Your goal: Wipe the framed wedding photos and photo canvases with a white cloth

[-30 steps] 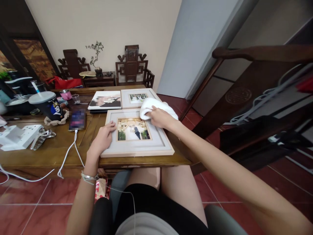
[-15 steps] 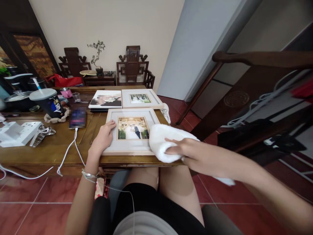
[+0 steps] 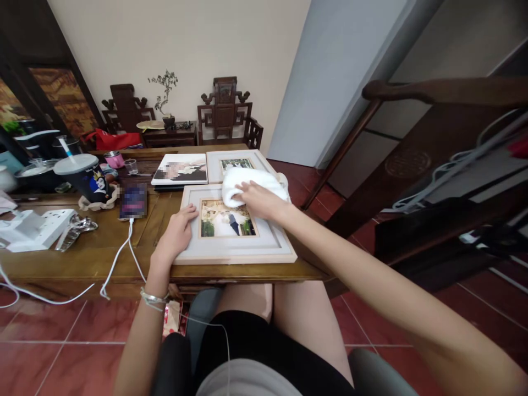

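On the wooden table lies a picture frame point(image 3: 231, 254) with a pale border, holding a wedding photo point(image 3: 228, 221). My left hand point(image 3: 177, 234) holds the frame at its left edge, fingers resting over the border. In my right hand point(image 3: 258, 199) is a folded white towel point(image 3: 247, 179), which the fingers grip from the near side. The towel covers the frame's upper right part and overlaps the lower part of a second picture frame point(image 3: 214, 159) behind it. My right forearm passes over the near frame's right side.
Left of the second frame lies a photo panel point(image 3: 181, 168). Further left are a phone point(image 3: 133, 201) with a white cable, a lidded cup point(image 3: 91, 179) with a straw and a white power strip point(image 3: 39, 231). A dark wooden chair point(image 3: 412, 159) stands at the right.
My right hand has moved the towel up and to the left, from the near frame's right side to its top edge. My left hand stays at the frame's left edge.
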